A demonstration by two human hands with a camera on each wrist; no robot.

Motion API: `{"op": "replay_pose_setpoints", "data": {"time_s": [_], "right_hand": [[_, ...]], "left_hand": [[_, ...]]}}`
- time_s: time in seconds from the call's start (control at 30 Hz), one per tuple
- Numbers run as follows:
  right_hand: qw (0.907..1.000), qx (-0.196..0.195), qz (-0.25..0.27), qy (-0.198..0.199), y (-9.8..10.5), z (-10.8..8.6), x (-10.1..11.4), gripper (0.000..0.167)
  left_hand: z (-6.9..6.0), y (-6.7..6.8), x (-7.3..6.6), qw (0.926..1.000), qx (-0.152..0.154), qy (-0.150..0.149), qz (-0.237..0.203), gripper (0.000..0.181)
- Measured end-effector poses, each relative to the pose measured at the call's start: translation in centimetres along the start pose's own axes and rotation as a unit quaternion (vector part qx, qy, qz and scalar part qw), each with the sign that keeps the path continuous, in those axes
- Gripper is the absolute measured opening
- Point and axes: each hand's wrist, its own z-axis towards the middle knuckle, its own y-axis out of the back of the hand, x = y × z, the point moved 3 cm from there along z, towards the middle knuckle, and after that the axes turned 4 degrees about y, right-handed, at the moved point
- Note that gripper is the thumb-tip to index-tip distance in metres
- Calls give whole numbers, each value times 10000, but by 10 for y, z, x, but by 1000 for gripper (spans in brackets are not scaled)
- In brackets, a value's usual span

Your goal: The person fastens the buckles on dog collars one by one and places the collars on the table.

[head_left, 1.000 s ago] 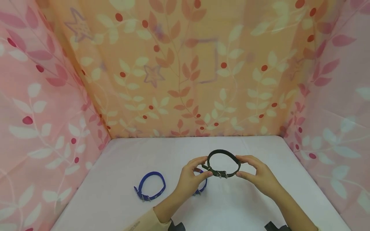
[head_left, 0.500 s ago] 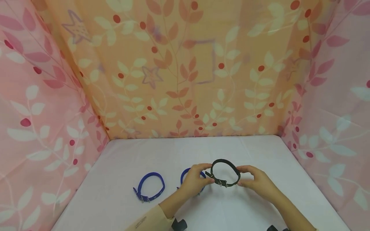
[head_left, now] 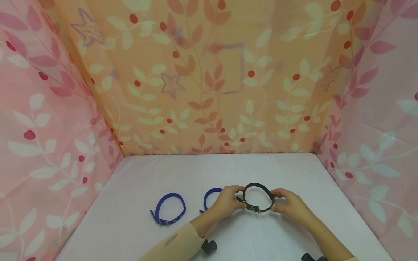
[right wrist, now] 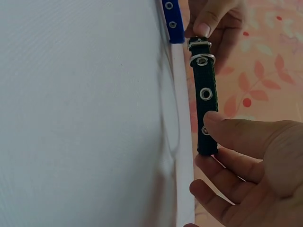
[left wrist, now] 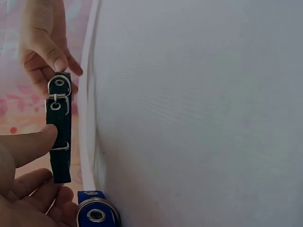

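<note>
A dark green buckled collar (head_left: 251, 207) forms a round loop, held between both hands in the head view. My left hand (head_left: 228, 201) pinches its left side between thumb and fingers, close to the loose strap end. My right hand (head_left: 292, 206) pinches the opposite side. Metal eyelets, a buckle and a ring show on the green collar (left wrist: 60, 125) in the left wrist view; eyelets line the strap (right wrist: 204, 78) in the right wrist view. Behind my left hand lies a blue collar (head_left: 206, 197), partly hidden by the hand and wrist.
Another blue collar (head_left: 177, 218), also buckled into a loop, lies on the white table (head_left: 137, 181) farther left. Leaf-patterned cloth (head_left: 196, 108) walls off the back and both sides. A dark camera mount (head_left: 210, 247) sits at the left wrist.
Both hands have come down and slightly to the right with the green collar. More of the middle blue collar's upper left now shows, while its lower right is covered by the left hand.
</note>
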Motion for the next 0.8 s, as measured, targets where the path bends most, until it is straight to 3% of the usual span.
{"op": "replay_pose_setpoints", "data": {"time_s": [0.17, 0.4, 0.8], "right_hand": [[9999, 34, -109, -16, -3, 2, -4, 60], [9991, 155, -373, -97, -8, 1, -10, 59], [9977, 359, -512, -244, -5, 3, -11, 62]], "left_hand": [[7, -8, 0, 9988, -8, -148, 475, 60], [11, -14, -4, 9919, -18, -7, 1269, 61], [12, -15, -6, 9899, 143, 64, 1408, 60]]}}
